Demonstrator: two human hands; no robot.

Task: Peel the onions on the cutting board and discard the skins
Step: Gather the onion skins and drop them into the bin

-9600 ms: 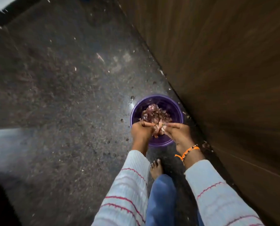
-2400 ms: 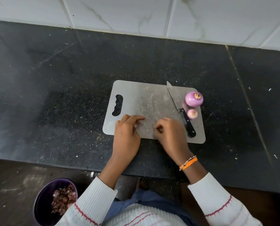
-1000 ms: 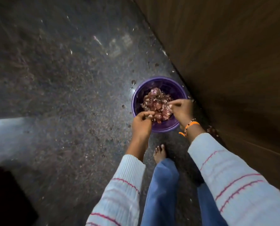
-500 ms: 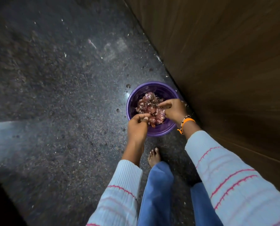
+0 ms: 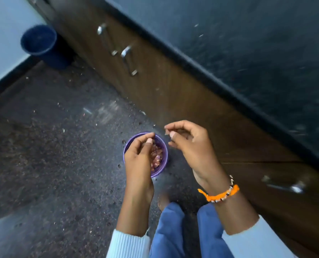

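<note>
Hidden: the left hand (image 5: 138, 161) covers the near left part of the purple bowl (image 5: 163, 146); the frame is motion-blurred, and the cutting board and onions are out of view.
Hard to tell: whether a small scrap sits between the right fingertips; too blurred to say.
Left hand: above the purple bowl, fingers loosely curled, thumb tip close to the fingertips, nothing seen in its grasp, not touching the bowl's rim as far as can be made out.
Right hand (image 5: 190, 146): just right of the bowl and apart from it, palm turned up, fingers bent inward, thumb and forefinger drawn near each other; no clear hold on anything.
Onion skins (image 5: 157, 155): a reddish-pink flaky heap inside the purple bowl, partly behind the left hand.
Purple bowl: round, smooth plastic, standing on the dark speckled floor (image 5: 52, 155), close to the foot of the cabinet.
Cabinet (image 5: 182, 94): brown wood grain, right of the bowl, with metal bar handles (image 5: 129, 60) and a dark speckled countertop (image 5: 257, 53) above.
Bracelet (image 5: 220, 194): orange cord with beads on the right wrist.
Bucket (image 5: 41, 45): dark blue, round, well beyond the bowl, by the pale wall.
</note>
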